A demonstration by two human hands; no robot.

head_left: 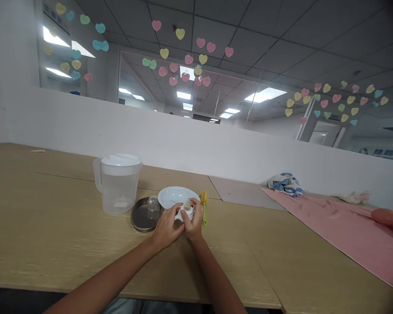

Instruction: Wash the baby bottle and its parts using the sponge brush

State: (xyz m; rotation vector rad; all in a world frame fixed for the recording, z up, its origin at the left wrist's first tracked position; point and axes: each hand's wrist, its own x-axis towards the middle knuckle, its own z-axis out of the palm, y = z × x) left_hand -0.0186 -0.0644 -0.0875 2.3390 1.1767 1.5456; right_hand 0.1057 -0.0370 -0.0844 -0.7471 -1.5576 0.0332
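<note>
Two hands, left point(168, 227) and right point(194, 219), grip a small white object point(186, 212) near the white oval dish point(178, 197), fingers curled around it.

Both the left hand point(166, 226) and the right hand point(195, 220) are bare, with slim fingers and short nails as far as the small view shows. The wrists are narrow and plain, and the left forearm point(118, 271) and right forearm point(212, 274) are slender, smooth in outline, widening gently below the wrist and uncovered for all the length in view. Past the bench's point(85, 261) near edge, a little pale grey-blue clothing point(124, 306) shows, plain, split by a darker line; its cut is unclear.
</note>
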